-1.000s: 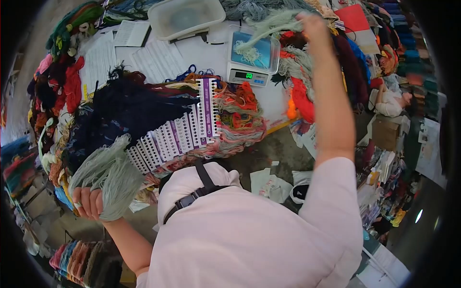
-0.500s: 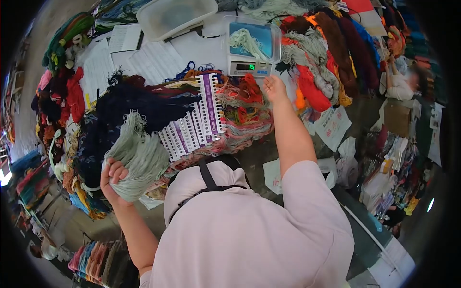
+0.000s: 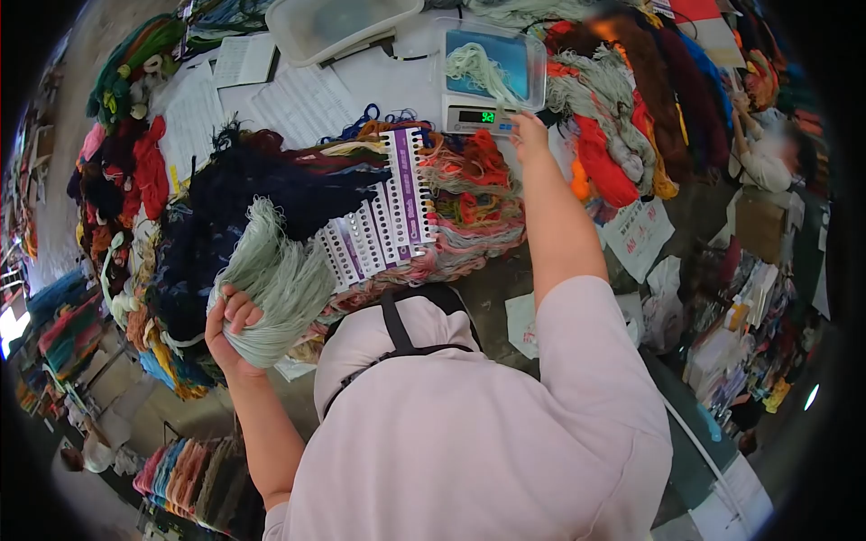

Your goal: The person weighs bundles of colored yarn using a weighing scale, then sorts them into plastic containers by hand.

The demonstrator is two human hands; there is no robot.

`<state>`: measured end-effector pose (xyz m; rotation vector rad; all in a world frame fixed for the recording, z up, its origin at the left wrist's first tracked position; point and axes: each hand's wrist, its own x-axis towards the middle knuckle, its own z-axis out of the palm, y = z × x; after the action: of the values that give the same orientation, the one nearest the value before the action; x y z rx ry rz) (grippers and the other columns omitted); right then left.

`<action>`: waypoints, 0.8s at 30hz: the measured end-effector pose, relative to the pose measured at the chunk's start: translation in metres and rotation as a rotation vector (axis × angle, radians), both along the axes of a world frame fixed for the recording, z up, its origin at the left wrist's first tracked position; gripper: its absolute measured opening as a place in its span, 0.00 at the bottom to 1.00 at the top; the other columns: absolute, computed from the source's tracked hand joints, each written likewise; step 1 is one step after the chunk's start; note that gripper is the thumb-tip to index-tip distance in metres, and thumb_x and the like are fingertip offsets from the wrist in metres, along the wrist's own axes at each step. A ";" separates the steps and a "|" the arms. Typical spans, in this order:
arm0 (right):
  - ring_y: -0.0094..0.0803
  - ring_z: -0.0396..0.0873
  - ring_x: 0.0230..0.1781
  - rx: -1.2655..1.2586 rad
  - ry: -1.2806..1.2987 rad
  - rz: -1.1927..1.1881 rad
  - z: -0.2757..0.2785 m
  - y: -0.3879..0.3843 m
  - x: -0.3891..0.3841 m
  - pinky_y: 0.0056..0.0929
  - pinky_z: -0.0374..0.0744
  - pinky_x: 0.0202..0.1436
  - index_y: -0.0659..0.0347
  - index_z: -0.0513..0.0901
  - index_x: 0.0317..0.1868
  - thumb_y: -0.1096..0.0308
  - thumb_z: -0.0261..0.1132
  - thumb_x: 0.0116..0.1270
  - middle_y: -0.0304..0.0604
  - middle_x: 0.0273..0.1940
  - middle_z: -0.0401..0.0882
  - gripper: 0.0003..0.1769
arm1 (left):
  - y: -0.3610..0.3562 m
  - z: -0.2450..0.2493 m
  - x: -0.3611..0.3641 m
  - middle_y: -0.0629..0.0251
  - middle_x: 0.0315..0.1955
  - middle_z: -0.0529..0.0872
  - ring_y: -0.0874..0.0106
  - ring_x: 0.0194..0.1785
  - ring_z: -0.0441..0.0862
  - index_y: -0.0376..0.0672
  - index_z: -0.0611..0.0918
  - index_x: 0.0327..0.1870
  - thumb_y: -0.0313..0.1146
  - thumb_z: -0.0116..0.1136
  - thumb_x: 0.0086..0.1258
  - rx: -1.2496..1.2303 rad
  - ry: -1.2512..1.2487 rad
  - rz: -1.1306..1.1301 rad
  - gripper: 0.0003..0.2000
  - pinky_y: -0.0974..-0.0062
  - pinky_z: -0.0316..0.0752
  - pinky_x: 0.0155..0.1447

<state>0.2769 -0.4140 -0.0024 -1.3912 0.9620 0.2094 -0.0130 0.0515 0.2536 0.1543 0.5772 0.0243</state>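
My left hand (image 3: 236,326) is closed around the lower end of a thick pale green skein of yarn (image 3: 281,284), which fans upward over dark navy yarn. My right hand (image 3: 530,135) is at the front right edge of a digital scale (image 3: 460,118) with a lit green display. Its fingers are curled together by the loose tail of a smaller pale green yarn bundle (image 3: 478,70). That bundle lies in a clear plastic tray (image 3: 538,86) on the scale. Whether the fingers pinch the tail or only touch there is hidden.
White-and-purple punched cards (image 3: 408,194) lie on multicoloured yarn before me. Behind are printed sheets (image 3: 302,104), a notebook (image 3: 245,61) and an empty plastic tub (image 3: 338,27). Red skeins (image 3: 603,162) and brown skeins lie right of the scale. Another person (image 3: 767,158) is at the far right.
My right hand has moved up to the scale's edge and the yarn tail. The display reading has risen from about 75 to about 92. My left hand still holds the skein; the view has shifted slightly.
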 end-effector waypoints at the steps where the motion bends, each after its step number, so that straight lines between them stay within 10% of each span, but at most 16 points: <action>1: 0.30 0.71 0.42 -0.006 0.011 0.006 0.001 0.001 0.001 0.34 0.71 0.39 0.54 0.73 0.57 0.71 0.67 0.58 0.37 0.45 0.75 0.25 | -0.001 0.000 -0.001 0.72 0.27 0.67 0.80 0.25 0.66 0.33 0.71 0.50 0.29 0.43 0.73 0.010 -0.001 0.004 0.10 0.76 0.62 0.39; 14: 0.32 0.74 0.31 -0.056 -0.104 -0.044 -0.033 -0.004 0.000 0.36 0.72 0.36 0.59 0.81 0.41 0.64 0.69 0.57 0.38 0.32 0.78 0.13 | -0.012 0.006 -0.007 0.69 0.34 0.69 0.75 0.36 0.70 0.44 0.70 0.50 0.30 0.50 0.69 0.124 -0.175 0.042 0.10 0.71 0.67 0.47; 16: 0.40 0.74 0.25 -0.813 -0.306 0.114 -0.039 -0.002 0.005 0.40 0.71 0.32 0.67 0.81 0.29 0.61 0.61 0.56 0.49 0.24 0.79 0.15 | -0.014 0.005 -0.009 0.67 0.43 0.75 0.67 0.46 0.71 0.46 0.72 0.48 0.32 0.53 0.67 0.209 -0.239 0.022 0.10 0.63 0.70 0.53; 17: 0.46 0.75 0.27 -0.782 -0.369 0.145 -0.001 0.017 -0.004 0.45 0.71 0.34 0.70 0.80 0.28 0.59 0.58 0.56 0.53 0.24 0.79 0.18 | -0.012 0.004 -0.010 0.65 0.49 0.77 0.64 0.52 0.73 0.46 0.73 0.47 0.33 0.54 0.67 0.277 -0.285 0.000 0.10 0.61 0.71 0.54; 19: 0.41 0.72 0.24 -0.736 -0.496 0.221 0.055 0.072 -0.017 0.39 0.70 0.32 0.67 0.73 0.25 0.60 0.56 0.58 0.48 0.22 0.76 0.15 | -0.016 0.005 -0.009 0.61 0.70 0.64 0.50 0.77 0.45 0.47 0.75 0.47 0.34 0.54 0.67 0.181 -0.369 -0.032 0.09 0.53 0.70 0.63; 24: 0.49 0.73 0.29 -0.340 -0.564 1.035 0.222 0.237 -0.090 0.43 0.72 0.35 0.64 0.73 0.35 0.61 0.57 0.68 0.54 0.29 0.73 0.13 | -0.028 0.011 0.007 0.62 0.75 0.46 0.46 0.76 0.39 0.45 0.80 0.50 0.32 0.54 0.66 0.105 -0.669 -0.108 0.12 0.43 0.71 0.62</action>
<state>0.1867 -0.1772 0.2192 -2.0204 -0.2667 0.3973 -0.0055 0.0238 0.2650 0.2651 -0.1009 0.0007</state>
